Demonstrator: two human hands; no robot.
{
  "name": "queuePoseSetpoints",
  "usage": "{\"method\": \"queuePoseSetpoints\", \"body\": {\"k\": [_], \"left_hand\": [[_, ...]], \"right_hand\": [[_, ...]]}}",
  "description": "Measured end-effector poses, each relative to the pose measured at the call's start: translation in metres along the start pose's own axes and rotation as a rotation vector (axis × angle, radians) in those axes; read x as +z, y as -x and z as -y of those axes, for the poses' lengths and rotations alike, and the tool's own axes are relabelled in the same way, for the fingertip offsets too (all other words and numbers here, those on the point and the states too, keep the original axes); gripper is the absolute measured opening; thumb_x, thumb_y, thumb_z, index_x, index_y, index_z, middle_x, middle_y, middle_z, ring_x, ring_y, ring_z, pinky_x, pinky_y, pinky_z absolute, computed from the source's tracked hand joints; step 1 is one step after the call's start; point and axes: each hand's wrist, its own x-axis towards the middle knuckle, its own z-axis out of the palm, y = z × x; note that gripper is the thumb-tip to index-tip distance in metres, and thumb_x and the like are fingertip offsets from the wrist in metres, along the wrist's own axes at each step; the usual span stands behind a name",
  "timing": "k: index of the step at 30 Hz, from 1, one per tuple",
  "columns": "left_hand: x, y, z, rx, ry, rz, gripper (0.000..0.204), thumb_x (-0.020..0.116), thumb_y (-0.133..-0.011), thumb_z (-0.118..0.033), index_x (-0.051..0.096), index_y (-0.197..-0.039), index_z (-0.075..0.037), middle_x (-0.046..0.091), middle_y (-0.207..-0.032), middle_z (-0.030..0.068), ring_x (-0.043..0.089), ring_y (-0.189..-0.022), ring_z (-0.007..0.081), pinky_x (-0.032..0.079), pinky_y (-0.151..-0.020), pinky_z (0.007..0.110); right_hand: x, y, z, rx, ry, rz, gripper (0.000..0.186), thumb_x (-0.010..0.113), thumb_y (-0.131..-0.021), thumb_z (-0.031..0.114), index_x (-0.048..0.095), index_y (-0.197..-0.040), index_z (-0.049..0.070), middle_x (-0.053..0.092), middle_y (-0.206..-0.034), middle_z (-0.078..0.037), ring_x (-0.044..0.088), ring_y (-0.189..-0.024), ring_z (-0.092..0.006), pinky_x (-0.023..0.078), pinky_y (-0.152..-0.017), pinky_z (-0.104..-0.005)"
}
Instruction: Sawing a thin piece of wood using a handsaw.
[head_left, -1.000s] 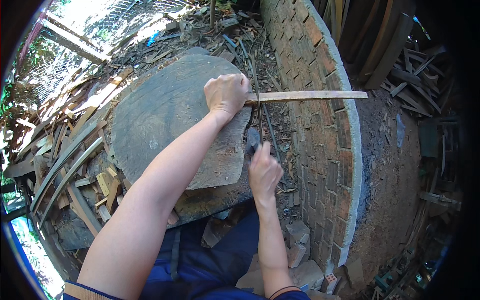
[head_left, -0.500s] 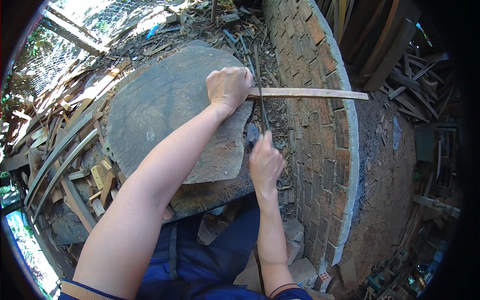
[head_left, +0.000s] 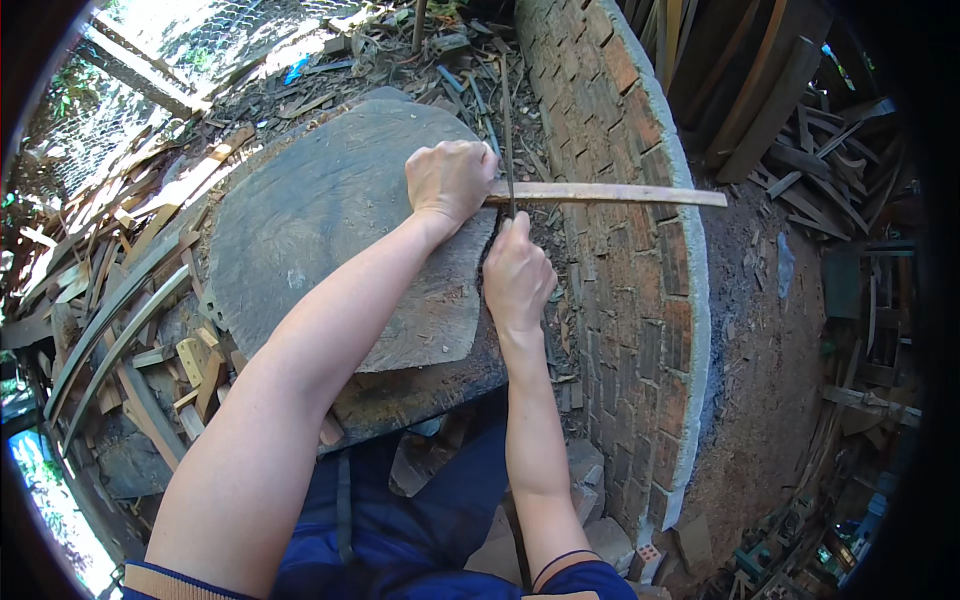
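Note:
A thick, rough round of tree trunk [head_left: 330,230] lies in front of me. At its far right edge my left hand [head_left: 448,180] is closed in a fist around one end of a narrow wooden strip [head_left: 610,193], which juts out to the right over the brick wall. My right hand [head_left: 518,270], lower and just right of the trunk's edge, is closed on a saw [head_left: 507,110]. Its long thin blade is seen edge-on, points away from me and crosses the strip close beside my left fist. My fingers hide the saw's handle, and the teeth cannot be made out.
A low brick wall [head_left: 620,260] with a pale top edge runs along the right. Wood offcuts [head_left: 150,370] are heaped at the left, and scraps [head_left: 460,50] litter the ground beyond the trunk. Boards [head_left: 770,90] lean at the far right. A wire fence [head_left: 230,40] stands at the far left.
My right hand has pushed the saw forward, away from me, so the blade reaches farther past the strip. My left hand keeps its grip. The whole view has shifted slightly.

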Motion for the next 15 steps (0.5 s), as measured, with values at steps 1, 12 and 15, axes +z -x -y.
{"method": "queuePoseSetpoints", "body": {"k": [1, 12, 15], "left_hand": [[-0.001, 0.003, 0.001, 0.002, -0.005, 0.008, 0.035, 0.051, -0.092, -0.032, 0.071, -0.068, -0.015, 0.067, -0.071, 0.0142, 0.068, -0.067, 0.0326, 0.052, -0.064, 0.042], [0.0, 0.0, 0.003, -0.036, -0.018, 0.014, 0.036, 0.051, -0.091, -0.034, 0.071, -0.067, -0.015, 0.067, -0.07, 0.0142, 0.067, -0.066, 0.033, 0.052, -0.064, 0.042], [-0.002, 0.003, 0.006, -0.019, -0.028, 0.031, 0.037, 0.052, -0.091, -0.034, 0.071, -0.065, -0.015, 0.066, -0.068, 0.014, 0.067, -0.064, 0.0331, 0.052, -0.063, 0.042]], "right_hand": [[0.0, 0.008, -0.001, 0.007, -0.004, 0.005, 0.018, 0.052, -0.096, 0.017, 0.055, -0.107, 0.004, 0.064, -0.06, -0.02, 0.066, -0.057, -0.0385, 0.053, -0.05, -0.05], [-0.002, 0.016, -0.001, 0.027, -0.012, 0.019, 0.011, 0.049, -0.097, 0.016, 0.051, -0.093, 0.006, 0.062, -0.057, -0.018, 0.066, -0.057, -0.038, 0.052, -0.05, -0.0496], [-0.001, 0.026, -0.001, 0.013, -0.008, -0.01, 0.01, 0.051, -0.095, 0.015, 0.053, -0.097, 0.006, 0.063, -0.058, -0.018, 0.066, -0.057, -0.037, 0.052, -0.05, -0.0491]]}}
